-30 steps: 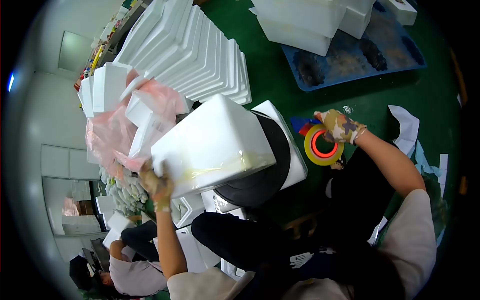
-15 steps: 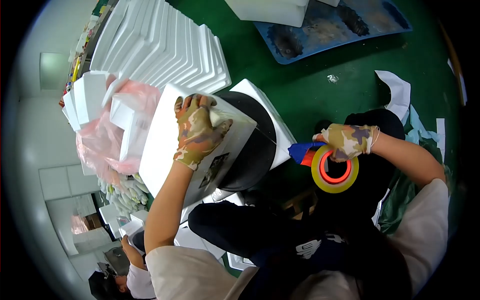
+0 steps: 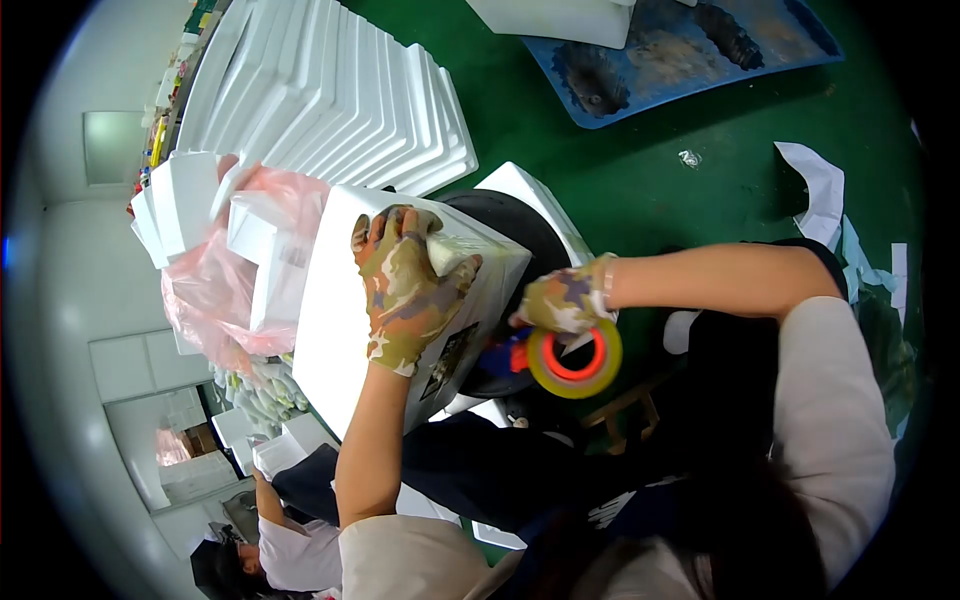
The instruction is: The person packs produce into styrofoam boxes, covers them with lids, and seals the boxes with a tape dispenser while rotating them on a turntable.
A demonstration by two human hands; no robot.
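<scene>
A white foam box (image 3: 330, 280) with clear tape along its edge stands tilted in view. My left hand (image 3: 412, 290), in a camouflage glove, grips its upper edge, fingers bent over one face and thumb on the other. Close to the box's right side, my gloved right hand (image 3: 565, 300) is closed around a tape dispenser (image 3: 505, 357) with blue and red parts. The dispenser carries a yellow tape roll (image 3: 603, 383) with an orange-red core. Partly hidden behind the box lies a round black surface (image 3: 520, 215), with another white foam piece (image 3: 540, 195) beyond it.
Stacked white foam lids (image 3: 340, 100) rise at upper left. Beside them is a pink plastic bag (image 3: 205, 290) with foam pieces. A blue tray (image 3: 680, 60) lies on the green floor (image 3: 640, 180). Paper (image 3: 815, 190) lies at right. Another person (image 3: 285, 550) works at lower left.
My right hand has moved left with the tape dispenser, from over my leg to beside the box. My left hand stays on the box; the whole view has shifted slightly.
</scene>
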